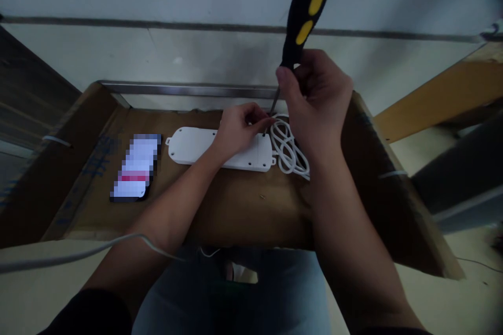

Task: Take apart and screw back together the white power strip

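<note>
Screwdriver (308,10) gripped in right hand (314,97), tip at strip (192,144) hole; left hand (239,131) open on strip; we judge turning called for.

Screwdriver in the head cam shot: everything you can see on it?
A screwdriver with a black handle, plastic or rubber by its look, set with two yellow oval inserts, and a thin dark metal shaft. The right hand holds the handle's lower end, shaft tilted down, handle's top out of frame. The shaft leads down to the white power strip, beside the left hand's fingers; tip contact can't be confirmed.
</note>
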{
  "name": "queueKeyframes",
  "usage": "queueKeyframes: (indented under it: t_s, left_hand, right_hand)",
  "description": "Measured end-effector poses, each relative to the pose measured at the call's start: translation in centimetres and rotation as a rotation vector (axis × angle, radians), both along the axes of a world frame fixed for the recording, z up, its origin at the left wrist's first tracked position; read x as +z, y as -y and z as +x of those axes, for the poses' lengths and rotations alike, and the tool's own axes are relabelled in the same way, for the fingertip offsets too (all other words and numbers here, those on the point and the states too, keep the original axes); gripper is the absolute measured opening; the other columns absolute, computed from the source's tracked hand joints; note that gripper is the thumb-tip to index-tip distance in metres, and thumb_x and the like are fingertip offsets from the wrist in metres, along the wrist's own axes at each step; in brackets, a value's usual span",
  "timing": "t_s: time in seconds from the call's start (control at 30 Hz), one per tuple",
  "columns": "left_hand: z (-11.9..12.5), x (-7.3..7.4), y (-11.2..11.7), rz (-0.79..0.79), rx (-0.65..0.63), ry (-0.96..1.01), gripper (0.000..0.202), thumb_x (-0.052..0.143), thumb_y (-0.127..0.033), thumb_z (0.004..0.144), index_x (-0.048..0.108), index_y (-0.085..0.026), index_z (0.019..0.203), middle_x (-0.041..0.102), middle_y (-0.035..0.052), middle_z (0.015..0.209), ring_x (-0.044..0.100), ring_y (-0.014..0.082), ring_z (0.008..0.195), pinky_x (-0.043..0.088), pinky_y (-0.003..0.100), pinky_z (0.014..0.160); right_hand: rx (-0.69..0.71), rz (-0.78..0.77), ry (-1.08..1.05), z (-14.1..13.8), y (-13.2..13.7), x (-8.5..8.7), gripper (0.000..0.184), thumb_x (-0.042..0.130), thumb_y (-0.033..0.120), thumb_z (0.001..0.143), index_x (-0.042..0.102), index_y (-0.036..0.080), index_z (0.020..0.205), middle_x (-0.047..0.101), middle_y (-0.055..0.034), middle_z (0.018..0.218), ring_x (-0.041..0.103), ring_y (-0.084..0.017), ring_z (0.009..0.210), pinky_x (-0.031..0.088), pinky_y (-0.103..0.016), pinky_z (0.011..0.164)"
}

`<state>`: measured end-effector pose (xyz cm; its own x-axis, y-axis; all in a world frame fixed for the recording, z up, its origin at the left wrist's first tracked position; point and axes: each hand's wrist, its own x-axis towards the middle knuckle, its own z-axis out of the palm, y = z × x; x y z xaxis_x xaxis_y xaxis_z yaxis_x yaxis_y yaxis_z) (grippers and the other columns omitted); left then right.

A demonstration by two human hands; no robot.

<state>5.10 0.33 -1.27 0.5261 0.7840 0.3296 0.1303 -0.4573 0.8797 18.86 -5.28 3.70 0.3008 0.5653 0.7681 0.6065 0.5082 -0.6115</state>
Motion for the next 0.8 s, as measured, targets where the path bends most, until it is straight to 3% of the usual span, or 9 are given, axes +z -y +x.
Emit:
queueKeyframes:
  t_s: [0.2,0.37,0.5,0.63,0.8]
  left_hand:
    - [-0.3,0.1,0.0,0.056,-0.063,-0.024,0.029,0.078,-0.046,0.088,0.072,-0.018,0.085,0.074,0.0030,0.081,0.061,0.0143,0.074,0.048,0.031,0.071]
    - [-2.8,2.1,-0.3,0.085,-0.245,-0.184,0.037,0.076,-0.040,0.088,0.072,-0.016,0.115,0.076,0.0088,0.114,0.069,0.0219,0.107,0.054,0.035,0.094]
    - [-4.5,3.0,-0.2,0.110,-0.327,-0.333,0.066,0.087,-0.047,0.076,0.067,-0.017,0.131,0.072,0.0124,0.130,0.067,0.0280,0.119,0.052,0.040,0.106]
    - [-5.0,2.3,-0.2,0.210,-0.349,-0.570,0.104,0.098,-0.051,0.053,0.058,-0.019,0.143,0.063,0.0163,0.148,0.056,0.0386,0.139,0.041,0.049,0.120]
    - [-4.9,1.5,0.0,0.262,-0.315,-0.661,0.115,0.098,-0.048,0.051,0.050,-0.018,0.151,0.057,0.0195,0.154,0.051,0.0405,0.144,0.039,0.049,0.121]
  right_hand:
    - [-0.018,0.010,0.002,-0.4,0.2,0.1,0.020,0.073,0.041,0.092,0.063,0.024,0.090,0.051,0.0052,0.069,0.047,-0.011,0.062,0.036,-0.030,0.060]
    - [-0.101,0.088,-0.009,0.3,-0.2,-0.2,0.021,0.062,0.037,0.098,0.057,0.025,0.081,0.046,0.0044,0.070,0.044,-0.013,0.064,0.037,-0.032,0.066]
    - [-0.127,0.171,-0.051,0.4,-0.3,0.0,0.020,0.064,0.030,0.096,0.053,0.027,0.079,0.040,0.0045,0.068,0.039,-0.014,0.061,0.034,-0.033,0.064]
    - [-0.129,0.173,-0.097,0.2,0.1,0.5,0.021,0.062,0.028,0.096,0.052,0.027,0.079,0.041,0.0030,0.069,0.042,-0.016,0.063,0.032,-0.035,0.063]
    - [-0.115,0.202,-0.135,0.4,-0.2,0.3,0.022,0.061,0.030,0.097,0.050,0.028,0.078,0.041,0.0023,0.069,0.041,-0.017,0.062,0.035,-0.035,0.061]
